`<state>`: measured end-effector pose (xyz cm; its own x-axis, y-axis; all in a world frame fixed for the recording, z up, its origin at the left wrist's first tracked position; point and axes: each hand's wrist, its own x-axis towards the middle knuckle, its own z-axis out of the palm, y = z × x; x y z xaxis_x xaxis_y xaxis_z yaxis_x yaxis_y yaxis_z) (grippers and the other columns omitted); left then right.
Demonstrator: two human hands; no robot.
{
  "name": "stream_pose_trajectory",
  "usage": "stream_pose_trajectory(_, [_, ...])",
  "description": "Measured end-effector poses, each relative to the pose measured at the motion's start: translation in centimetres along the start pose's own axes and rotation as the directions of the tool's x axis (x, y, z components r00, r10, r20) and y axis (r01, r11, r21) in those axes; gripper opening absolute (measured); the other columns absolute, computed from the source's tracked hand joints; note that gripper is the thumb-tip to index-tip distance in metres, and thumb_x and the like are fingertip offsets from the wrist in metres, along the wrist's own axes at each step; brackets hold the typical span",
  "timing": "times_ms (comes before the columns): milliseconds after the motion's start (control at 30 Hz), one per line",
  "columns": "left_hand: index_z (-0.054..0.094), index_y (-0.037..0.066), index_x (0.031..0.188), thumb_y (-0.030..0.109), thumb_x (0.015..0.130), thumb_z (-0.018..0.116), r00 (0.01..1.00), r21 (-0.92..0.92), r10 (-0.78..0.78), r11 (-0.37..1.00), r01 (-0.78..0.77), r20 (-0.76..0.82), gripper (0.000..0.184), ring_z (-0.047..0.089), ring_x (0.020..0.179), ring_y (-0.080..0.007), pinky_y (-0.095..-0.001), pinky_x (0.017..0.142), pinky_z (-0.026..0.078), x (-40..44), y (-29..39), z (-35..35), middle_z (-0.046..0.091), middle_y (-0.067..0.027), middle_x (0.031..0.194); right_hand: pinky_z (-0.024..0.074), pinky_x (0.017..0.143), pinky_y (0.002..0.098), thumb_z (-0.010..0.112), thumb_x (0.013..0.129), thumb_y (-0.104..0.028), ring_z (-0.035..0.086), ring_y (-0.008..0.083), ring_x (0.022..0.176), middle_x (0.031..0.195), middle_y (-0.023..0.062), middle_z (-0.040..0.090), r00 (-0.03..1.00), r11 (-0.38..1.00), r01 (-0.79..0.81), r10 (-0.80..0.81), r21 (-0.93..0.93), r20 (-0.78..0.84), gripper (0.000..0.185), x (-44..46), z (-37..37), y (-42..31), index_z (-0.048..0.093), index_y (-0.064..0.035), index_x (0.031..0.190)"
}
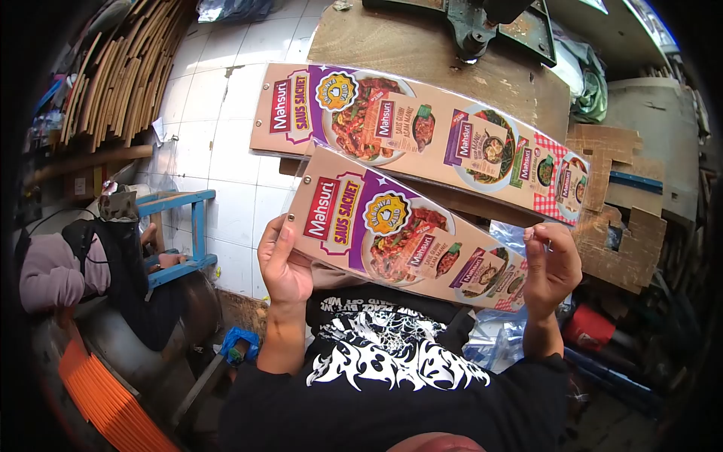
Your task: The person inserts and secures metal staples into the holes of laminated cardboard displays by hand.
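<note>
Holding a glossy printed panel [399, 237] above the lap, a person in a black shirt [301, 422] clasps its left end with the left hand [285, 264], thumb on the face and fingers tucked behind. At the far end is the right hand [553, 264], thumb and forefinger curled almost together; whether they have hold of the panel's edge cannot be told from this angle.

Without firm support there, the long right end could sag, putting a crease in the card near the left thumb. Beyond, a second panel [433, 139] lies on the wooden counter [376, 38], its left end jutting past the edge over the white tiled floor [226, 98]. The nearer panel's top corner overlaps it in view, so a careless twist might nudge the overhanging one off balance. Small metal rivets [307, 179] at the held end could scratch the shiny face of a neighbour if the two rub. Loose clear plastic [489, 350] lying close to the right forearm may snag should the panel dip.
</note>
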<state>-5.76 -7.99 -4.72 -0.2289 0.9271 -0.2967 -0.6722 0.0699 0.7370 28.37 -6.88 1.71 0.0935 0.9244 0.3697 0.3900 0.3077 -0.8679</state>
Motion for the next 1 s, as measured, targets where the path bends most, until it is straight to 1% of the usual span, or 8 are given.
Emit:
stream_pose_trajectory(233, [0.054, -0.001, 0.124, 0.016, 0.099, 0.051, 0.984, -0.072, 0.179, 0.982, -0.177, 0.019, 0.030, 0.065, 0.108, -0.0234, -0.0387, 0.094, 0.055, 4.4, 4.0, 0.0, 0.064, -0.0154, 0.120, 0.0513, 0.082, 0.0256, 0.063, 0.094, -0.006, 0.062, 0.0114, 0.094, 0.105, 0.0091, 0.065, 0.880, 0.953, -0.272, 0.192, -0.131, -0.434, 0.022, 1.2, -9.7, 4.4, 0.061, 0.0045, 0.114])
stream_pose_trajectory(400, [0.053, -0.001, 0.127, 0.016, 0.100, 0.050, 0.981, -0.120, 0.108, 0.989, -0.089, 0.164, 0.032, 0.064, 0.111, -0.0240, -0.0393, 0.095, 0.054, 7.9, 6.1, 1.6, 0.063, -0.0166, 0.123, 0.0401, 0.103, 0.0375, 0.061, 0.097, -0.016, 0.060, 0.0280, 0.118, 0.102, 0.0072, 0.068, 0.826, 0.905, -0.349, 0.420, 0.244, -0.376, 0.022, 1.4, -15.6, 9.7, 0.061, -0.0041, 0.115])
stream_pose_trajectory(533, [0.050, -0.003, 0.131, 0.018, 0.102, 0.045, 0.972, -0.148, 0.037, 0.989, -0.002, 0.232, 0.036, 0.060, 0.116, -0.0263, -0.0421, 0.099, 0.051, 9.8, 7.2, 1.5, 0.059, -0.0182, 0.129, 0.0440, 0.102, 0.0388, 0.061, 0.097, -0.017, 0.060, 0.0319, 0.117, 0.095, 0.0063, 0.067, 0.750, 0.845, -0.389, 0.522, 0.367, -0.407, 0.023, 1.0, -17.0, 10.8, 0.060, -0.0048, 0.116])
stream_pose_trajectory(767, [0.047, -0.006, 0.132, 0.016, 0.103, 0.044, 0.960, -0.100, 0.050, 0.995, -0.023, 0.277, 0.037, 0.063, 0.111, -0.0257, -0.0386, 0.095, 0.055, 14.3, 6.2, 2.5, 0.062, -0.0197, 0.124, 0.0580, 0.079, 0.0313, 0.063, 0.095, -0.017, 0.070, 0.0202, 0.086, 0.087, 0.0056, 0.066, 0.794, 0.828, -0.339, 0.506, 0.446, -0.337, 0.024, 4.5, -18.6, 12.5, 0.061, -0.0026, 0.114])
stream_pose_trajectory(900, [0.050, -0.007, 0.127, 0.013, 0.099, 0.049, 0.970, 0.302, 0.097, 0.939, -0.164, 0.224, 0.035, 0.066, 0.104, -0.0210, -0.0341, 0.089, 0.057, 15.1, 6.8, 5.4, 0.064, -0.0172, 0.118, 0.0558, 0.067, 0.0236, 0.066, 0.094, -0.017, 0.066, 0.0121, 0.076, 0.087, 0.0034, 0.066, 0.806, 0.834, -0.408, 0.520, 0.373, -0.282, 0.023, 9.3, -19.0, 14.2, 0.063, -0.0029, 0.111])
stream_pose_trajectory(933, [0.054, -0.008, 0.121, 0.018, 0.094, 0.058, 0.974, 0.410, 0.140, 0.890, -0.201, 0.176, 0.037, 0.069, 0.087, -0.0161, -0.0244, 0.072, 0.057, 14.9, 7.0, 6.4, 0.067, -0.0132, 0.107, 0.0544, 0.064, 0.0215, 0.067, 0.093, -0.018, 0.064, 0.0103, 0.074, 0.087, 0.0029, 0.066, 0.799, 0.832, -0.455, 0.539, 0.318, -0.267, 0.023, 10.3, -19.1, 14.9, 0.064, -0.0026, 0.110])
stream_pose_trajectory(967, [0.054, -0.008, 0.121, 0.018, 0.094, 0.058, 0.975, 0.411, 0.137, 0.889, -0.200, 0.178, 0.037, 0.069, 0.087, -0.0161, -0.0244, 0.072, 0.057, 15.5, 7.4, 5.9, 0.067, -0.0132, 0.107, 0.0544, 0.064, 0.0215, 0.067, 0.093, -0.018, 0.064, 0.0103, 0.074, 0.087, 0.0029, 0.066, 0.797, 0.831, -0.456, 0.540, 0.318, -0.270, 0.023, 10.9, -18.9, 15.9, 0.064, -0.0026, 0.110])
stream_pose_trajectory(1000, [0.056, -0.008, 0.118, 0.021, 0.093, 0.062, 0.970, 0.662, 0.130, 0.711, -0.237, 0.207, 0.039, 0.067, 0.082, -0.0150, -0.0218, 0.068, 0.053, 16.5, 8.3, 4.8, 0.066, -0.0141, 0.108, 0.0534, 0.063, 0.0210, 0.068, 0.093, -0.019, 0.063, 0.0095, 0.073, 0.086, 0.0028, 0.066, 0.796, 0.839, -0.479, 0.539, 0.257, -0.276, 0.024, 11.1, -18.6, 17.2, 0.064, -0.0022, 0.109])
